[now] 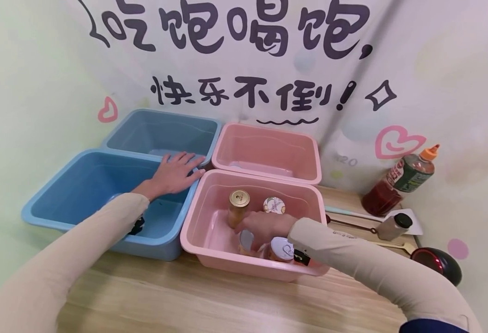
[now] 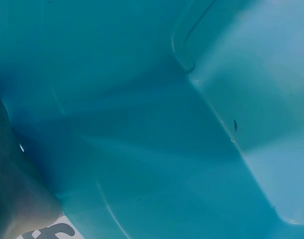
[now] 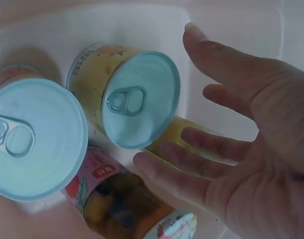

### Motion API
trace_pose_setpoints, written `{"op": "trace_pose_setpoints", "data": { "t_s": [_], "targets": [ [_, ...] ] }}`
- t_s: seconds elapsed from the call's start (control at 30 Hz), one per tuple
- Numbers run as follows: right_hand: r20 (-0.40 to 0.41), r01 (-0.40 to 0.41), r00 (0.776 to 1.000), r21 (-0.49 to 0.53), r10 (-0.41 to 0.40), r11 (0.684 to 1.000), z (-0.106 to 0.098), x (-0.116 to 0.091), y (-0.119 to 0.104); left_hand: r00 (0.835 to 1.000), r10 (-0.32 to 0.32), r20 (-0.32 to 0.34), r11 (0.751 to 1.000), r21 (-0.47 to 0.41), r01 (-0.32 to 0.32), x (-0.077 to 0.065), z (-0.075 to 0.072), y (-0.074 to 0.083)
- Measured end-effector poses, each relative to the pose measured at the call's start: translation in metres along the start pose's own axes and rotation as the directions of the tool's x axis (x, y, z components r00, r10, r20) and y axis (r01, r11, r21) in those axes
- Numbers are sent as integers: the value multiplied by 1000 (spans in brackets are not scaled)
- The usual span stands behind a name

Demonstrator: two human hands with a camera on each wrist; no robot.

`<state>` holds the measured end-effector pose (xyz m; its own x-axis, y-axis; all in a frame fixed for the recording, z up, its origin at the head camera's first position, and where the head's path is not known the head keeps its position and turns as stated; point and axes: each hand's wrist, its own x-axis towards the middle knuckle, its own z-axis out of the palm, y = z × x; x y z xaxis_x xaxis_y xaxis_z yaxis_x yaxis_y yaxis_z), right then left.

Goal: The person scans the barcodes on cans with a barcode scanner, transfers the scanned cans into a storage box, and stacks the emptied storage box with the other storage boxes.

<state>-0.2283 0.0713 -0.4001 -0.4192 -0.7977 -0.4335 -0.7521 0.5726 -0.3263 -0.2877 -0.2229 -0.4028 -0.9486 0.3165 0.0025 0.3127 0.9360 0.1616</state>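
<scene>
My left hand (image 1: 174, 175) lies with fingers spread over the adjoining rims of the front blue bin (image 1: 73, 162) and the rear blue bin; a blurred part of that hand edges into the left wrist view. Inside the front pink bin (image 1: 227, 255), my right hand (image 3: 251, 139) has its fingers apart beside a yellow-labelled pull-tab can (image 3: 92, 84), gripping nothing. A larger-looking pull-tab can (image 3: 32, 144) stands to the left in the right wrist view. Below them is a glass jar (image 3: 117, 204) of dark fruit with a patterned lid. A gold drink can (image 1: 239, 199) stands by the right fingertips.
A rear pink bin (image 1: 265, 128) adjoins the front one. To the right are a sauce bottle (image 1: 399, 180), a black-lidded jar (image 1: 393, 226), a white-bladed spatula (image 1: 412, 221), other long utensils and a black rounded object (image 1: 435, 264). Wood-grain tabletop (image 1: 165, 296) shows in front.
</scene>
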Motion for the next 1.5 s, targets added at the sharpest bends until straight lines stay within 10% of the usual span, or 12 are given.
{"op": "trace_pose_setpoints", "data": {
  "t_s": [1.0, 1.5],
  "targets": [
    [41, -78, 996, -152, 85, 985, 30, 20, 8, 1000, -2, -7, 1000, -17, 2, 2, 4, 4],
    [1, 49, 999, -265, -51, 963, 27, 26, 12, 1000, -6, -15, 1000, -5, 6, 2, 3, 0]
  ]
}}
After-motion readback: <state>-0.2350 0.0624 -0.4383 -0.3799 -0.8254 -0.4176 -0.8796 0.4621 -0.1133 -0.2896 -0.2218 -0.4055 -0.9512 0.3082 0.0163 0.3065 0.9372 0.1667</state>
